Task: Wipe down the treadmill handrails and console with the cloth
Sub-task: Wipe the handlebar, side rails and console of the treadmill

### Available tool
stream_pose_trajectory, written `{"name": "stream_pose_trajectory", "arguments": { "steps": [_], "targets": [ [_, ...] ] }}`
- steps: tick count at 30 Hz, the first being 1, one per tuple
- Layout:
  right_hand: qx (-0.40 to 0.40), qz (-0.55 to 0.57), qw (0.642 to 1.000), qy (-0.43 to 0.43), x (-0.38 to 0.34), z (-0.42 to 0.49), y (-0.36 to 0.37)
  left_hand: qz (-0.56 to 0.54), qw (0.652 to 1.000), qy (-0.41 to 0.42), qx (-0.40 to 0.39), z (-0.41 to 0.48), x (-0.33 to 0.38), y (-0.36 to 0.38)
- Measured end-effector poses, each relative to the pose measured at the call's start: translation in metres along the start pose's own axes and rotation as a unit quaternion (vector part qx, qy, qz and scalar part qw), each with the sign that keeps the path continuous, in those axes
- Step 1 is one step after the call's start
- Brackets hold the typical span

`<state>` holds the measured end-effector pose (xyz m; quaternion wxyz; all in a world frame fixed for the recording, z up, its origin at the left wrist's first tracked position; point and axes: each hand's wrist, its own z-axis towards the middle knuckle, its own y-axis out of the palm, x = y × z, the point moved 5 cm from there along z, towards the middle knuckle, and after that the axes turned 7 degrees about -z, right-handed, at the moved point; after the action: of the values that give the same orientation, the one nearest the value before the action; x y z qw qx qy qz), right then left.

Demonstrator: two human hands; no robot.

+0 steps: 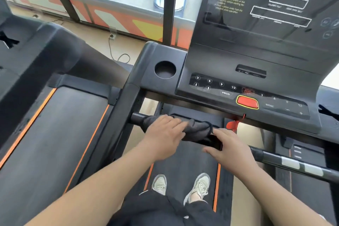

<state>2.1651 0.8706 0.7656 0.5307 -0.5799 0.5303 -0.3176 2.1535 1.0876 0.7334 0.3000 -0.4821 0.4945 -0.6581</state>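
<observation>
Dark cloth (199,130) draped over the treadmill's front handrail (138,118), with a hand laid on each end.

The left hand (165,134) lies flat on the cloth, fingers straight and close together; the right hand (232,149) rests on its right end, fingers extended, thumb spread below the bar; the console (229,64), with red stop button (247,102) and cup holder (165,69), rises just beyond; pale shoes (199,187) stand on the belt (183,159) beneath.
</observation>
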Motion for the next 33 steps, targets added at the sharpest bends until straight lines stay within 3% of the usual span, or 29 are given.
{"name": "stream_pose_trajectory", "arguments": {
  "steps": [4, 7, 10, 12, 14, 16, 19, 22, 25, 28, 30, 33],
  "targets": [
    [0.011, -0.010, 0.998, 0.066, 0.045, -0.022, -0.010, 0.059, 0.989, -0.130, -0.037, 0.004, -0.031, -0.013],
    [-0.028, -0.040, 0.994, 0.097, 0.065, -0.030, -0.006, 0.064, 0.983, -0.160, -0.060, 0.022, 0.027, 0.000],
    [-0.025, -0.052, 0.994, 0.092, 0.069, -0.025, -0.005, -0.023, 0.997, -0.071, -0.011, 0.029, 0.090, 0.018],
    [-0.030, -0.055, 0.994, 0.091, 0.071, -0.019, -0.008, -0.046, 0.999, 0.001, -0.028, 0.033, 0.092, 0.021],
    [-0.036, -0.051, 0.994, 0.090, 0.073, -0.016, -0.009, -0.040, 0.996, -0.001, -0.081, 0.038, 0.066, 0.014],
    [-0.030, -0.031, 0.994, 0.096, 0.077, -0.015, -0.010, 0.033, 0.992, -0.049, -0.115, 0.044, 0.037, 0.002],
    [-0.047, 0.002, 0.993, 0.110, 0.083, -0.015, -0.013, 0.112, 0.981, -0.111, -0.109, 0.047, 0.037, 0.002],
    [-0.073, -0.004, 0.990, 0.117, 0.084, -0.010, -0.019, 0.034, 0.982, -0.165, -0.084, 0.043, 0.083, 0.028],
    [-0.097, -0.034, 0.987, 0.121, 0.079, -0.003, -0.022, -0.016, 0.997, -0.073, -0.033, 0.040, 0.109, 0.044],
    [-0.105, -0.045, 0.986, 0.125, 0.076, -0.001, -0.025, -0.001, 0.999, -0.006, -0.033, 0.034, 0.074, 0.033],
    [-0.103, -0.044, 0.985, 0.129, 0.074, -0.005, -0.025, 0.029, 0.999, -0.039, -0.018, 0.024, 0.029, 0.018],
    [-0.099, -0.087, 0.984, 0.120, 0.063, -0.011, -0.026, 0.038, 0.987, -0.155, 0.023, 0.005, 0.004, -0.001]
  ]
}}
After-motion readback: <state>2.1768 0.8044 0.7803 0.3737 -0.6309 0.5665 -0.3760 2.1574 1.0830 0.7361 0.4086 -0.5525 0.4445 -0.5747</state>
